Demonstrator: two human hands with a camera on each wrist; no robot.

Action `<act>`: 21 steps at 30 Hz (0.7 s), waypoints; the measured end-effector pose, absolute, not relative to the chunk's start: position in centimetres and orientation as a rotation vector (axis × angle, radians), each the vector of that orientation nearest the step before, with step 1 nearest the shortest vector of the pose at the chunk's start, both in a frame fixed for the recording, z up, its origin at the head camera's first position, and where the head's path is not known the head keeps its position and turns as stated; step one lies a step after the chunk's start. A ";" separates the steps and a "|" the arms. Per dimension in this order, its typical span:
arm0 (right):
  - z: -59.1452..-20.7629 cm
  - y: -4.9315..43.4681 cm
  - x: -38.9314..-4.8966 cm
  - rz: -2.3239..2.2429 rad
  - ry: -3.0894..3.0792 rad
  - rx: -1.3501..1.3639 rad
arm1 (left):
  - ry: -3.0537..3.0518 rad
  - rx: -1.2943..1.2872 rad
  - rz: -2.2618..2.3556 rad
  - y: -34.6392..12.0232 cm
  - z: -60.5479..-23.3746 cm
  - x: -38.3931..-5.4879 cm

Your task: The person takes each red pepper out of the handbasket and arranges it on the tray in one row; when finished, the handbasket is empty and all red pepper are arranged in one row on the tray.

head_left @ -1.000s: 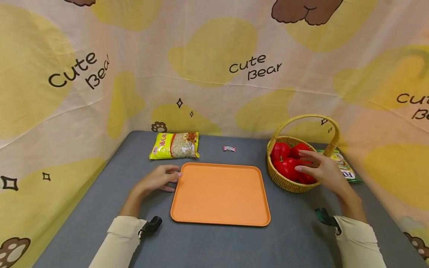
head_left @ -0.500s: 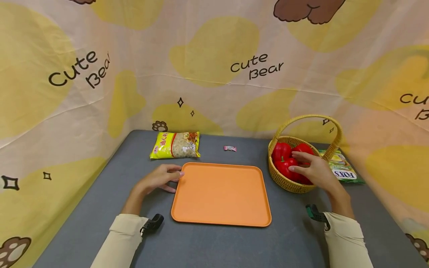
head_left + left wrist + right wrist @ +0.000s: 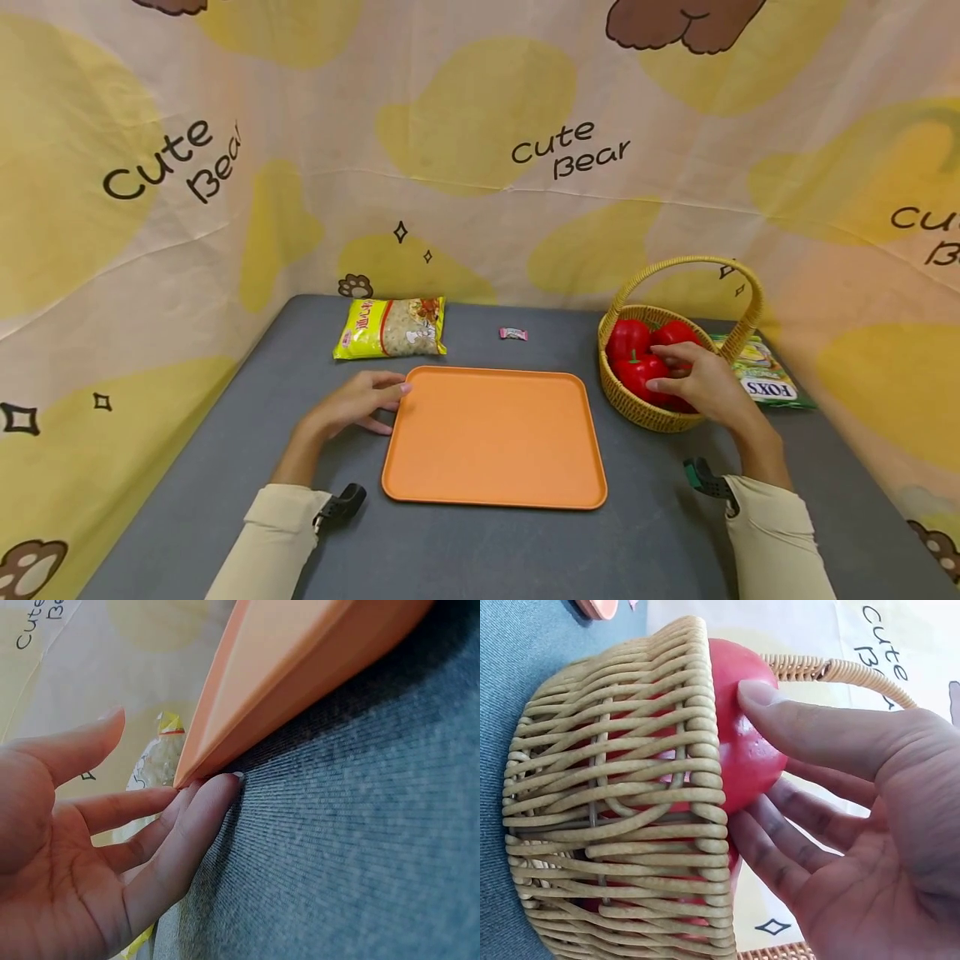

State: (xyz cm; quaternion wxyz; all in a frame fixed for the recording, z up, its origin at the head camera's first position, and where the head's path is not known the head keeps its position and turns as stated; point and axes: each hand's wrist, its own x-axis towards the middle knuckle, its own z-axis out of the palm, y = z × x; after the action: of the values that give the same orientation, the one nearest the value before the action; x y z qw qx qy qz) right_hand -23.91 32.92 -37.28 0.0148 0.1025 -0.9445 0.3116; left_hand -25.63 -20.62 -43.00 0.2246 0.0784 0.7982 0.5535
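In the head view, an orange tray [image 3: 495, 437] lies flat on the grey table. My left hand [image 3: 356, 402] is at its left edge, fingers loosely extended; in the left wrist view the fingertips touch the tray's rim [image 3: 187, 761] from the side. To the right stands a wicker basket [image 3: 637, 413] with an arched handle, holding several red bell peppers [image 3: 628, 340]. My right hand [image 3: 708, 387] reaches over its near right rim. There, thumb and fingers grip one red bell pepper [image 3: 739, 769], which still sits inside the basket; its lower part shows through the weave.
A yellow snack bag [image 3: 392, 327] lies behind the tray at left, and a small pink wrapped candy [image 3: 513, 333] lies at the back middle. A green FOX'S packet [image 3: 768, 383] is partly behind the basket. Printed cloth [image 3: 450, 125] hangs around the table.
My right hand has moved a little left and deeper over the basket, and its fingers have closed around a bell pepper. The left hand stays by the tray's edge.
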 end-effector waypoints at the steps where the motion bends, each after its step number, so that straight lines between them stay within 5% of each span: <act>1: -37.3 33.0 -23.9 0.974 -2.937 0.324 | 2.201 0.216 1.528 -20.6 -43.0 -25.7; 21: -37.3 33.8 -23.7 1.001 -2.930 0.330 | 2.196 0.242 1.567 -20.5 -42.9 -25.4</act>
State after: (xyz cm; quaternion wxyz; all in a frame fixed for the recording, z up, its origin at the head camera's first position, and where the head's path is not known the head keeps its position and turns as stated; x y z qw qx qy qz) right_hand -23.69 33.82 -37.34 0.0141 0.1058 -0.9409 0.3215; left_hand -25.36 -20.48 -42.89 0.2146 0.0873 0.7918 0.5651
